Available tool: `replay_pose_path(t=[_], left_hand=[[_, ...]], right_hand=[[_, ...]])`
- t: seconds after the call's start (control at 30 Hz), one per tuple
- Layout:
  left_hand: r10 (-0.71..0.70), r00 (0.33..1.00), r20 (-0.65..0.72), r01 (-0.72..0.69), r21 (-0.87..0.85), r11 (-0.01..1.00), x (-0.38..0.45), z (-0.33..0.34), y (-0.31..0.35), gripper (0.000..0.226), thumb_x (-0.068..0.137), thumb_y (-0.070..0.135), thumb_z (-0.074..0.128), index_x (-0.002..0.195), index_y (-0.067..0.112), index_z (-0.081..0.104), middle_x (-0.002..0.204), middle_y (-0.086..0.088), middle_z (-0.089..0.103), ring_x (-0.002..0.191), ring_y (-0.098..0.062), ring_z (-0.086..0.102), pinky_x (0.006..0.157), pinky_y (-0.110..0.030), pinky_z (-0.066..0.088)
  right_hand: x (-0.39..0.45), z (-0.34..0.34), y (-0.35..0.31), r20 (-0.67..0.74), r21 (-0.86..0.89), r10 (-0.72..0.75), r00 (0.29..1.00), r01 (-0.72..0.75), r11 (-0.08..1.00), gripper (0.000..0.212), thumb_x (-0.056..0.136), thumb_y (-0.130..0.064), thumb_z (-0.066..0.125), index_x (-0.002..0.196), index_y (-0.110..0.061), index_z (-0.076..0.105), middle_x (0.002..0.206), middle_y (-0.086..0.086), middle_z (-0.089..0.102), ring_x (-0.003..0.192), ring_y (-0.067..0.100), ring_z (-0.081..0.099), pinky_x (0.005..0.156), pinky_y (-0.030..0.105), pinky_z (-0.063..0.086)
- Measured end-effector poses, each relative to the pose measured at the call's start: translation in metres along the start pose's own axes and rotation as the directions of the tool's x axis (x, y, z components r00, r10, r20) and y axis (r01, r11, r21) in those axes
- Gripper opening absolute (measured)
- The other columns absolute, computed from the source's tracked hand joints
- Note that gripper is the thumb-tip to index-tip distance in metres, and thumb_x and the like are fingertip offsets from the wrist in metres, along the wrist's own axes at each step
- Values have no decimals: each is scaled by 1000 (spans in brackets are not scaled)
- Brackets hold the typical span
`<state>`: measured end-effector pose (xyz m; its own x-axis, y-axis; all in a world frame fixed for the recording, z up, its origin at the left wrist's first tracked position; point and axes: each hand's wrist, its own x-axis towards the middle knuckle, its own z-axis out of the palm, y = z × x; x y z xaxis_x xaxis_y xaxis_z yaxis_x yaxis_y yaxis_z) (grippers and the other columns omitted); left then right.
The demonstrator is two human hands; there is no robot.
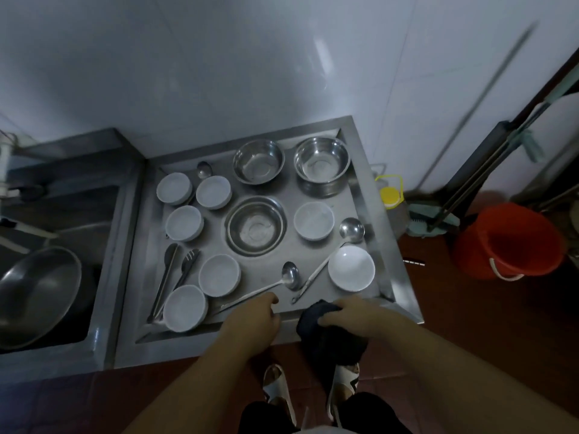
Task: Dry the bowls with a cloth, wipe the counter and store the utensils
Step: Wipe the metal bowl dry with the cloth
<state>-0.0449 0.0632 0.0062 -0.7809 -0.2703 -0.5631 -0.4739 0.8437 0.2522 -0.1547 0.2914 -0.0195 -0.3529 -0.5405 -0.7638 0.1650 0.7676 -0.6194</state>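
Right hand point(351, 313) has its grip clenched round a dark cloth point(329, 333), which hangs over the near edge of the table point(388, 277). Left hand point(253, 317) sits at that same edge with fingers curled by the end of a ladle point(289, 274) handle; whether it actually grasps the handle I cannot tell.

On the steel table, largest first: three steel bowls, one at back middle point(258, 161), one at back right point(322, 166), one in the centre point(256, 225). White bowls stand around them: a group on the left point(185, 223) and near left point(185, 306), one right of centre point(314, 220), one at the near right point(351, 268). A second ladle point(351, 229) lies just beside that last bowl. Tongs point(175, 277) lie at the left, near the white bowls.

A sink point(56, 267) adjoins on the left; a red bucket point(507, 242) stands on the floor to the right.
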Motion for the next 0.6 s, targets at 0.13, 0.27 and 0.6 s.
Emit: replay_pose_path(t=[0.13, 0.27, 0.6], left_hand=[[33, 998, -47, -34, -12, 999, 13, -25, 19, 40, 101, 36, 53, 140, 27, 57, 111, 5, 73, 93, -16, 64, 79, -32, 51], [34, 997, -69, -34, 5, 999, 30, -48, 32, 41, 100, 38, 50, 140, 29, 56, 120, 3, 73, 107, -21, 68, 92, -40, 56], [120, 993, -2, -120, 0, 993, 124, -87, 49, 42, 99, 36, 54, 140, 28, 58, 118, 2, 74, 97, -17, 65, 84, -33, 51]], right_hand=[[-22, -20, -15, -150, 454, -52, 987, 115, 884, 48, 76, -61, 76, 101, -21, 82, 104, 6, 80, 97, 20, 77, 89, 34, 62], [-32, -46, -31, -363, 666, -61, 930, 305, 681, 19, 101, -34, 68, 104, -20, 80, 100, 8, 81, 95, 20, 76, 85, 32, 58], [-9, -110, -58, -635, 730, 110, 764, 548, 408, 14, 103, -16, 64, 113, -16, 73, 99, 10, 79, 88, 21, 75, 74, 33, 60]])
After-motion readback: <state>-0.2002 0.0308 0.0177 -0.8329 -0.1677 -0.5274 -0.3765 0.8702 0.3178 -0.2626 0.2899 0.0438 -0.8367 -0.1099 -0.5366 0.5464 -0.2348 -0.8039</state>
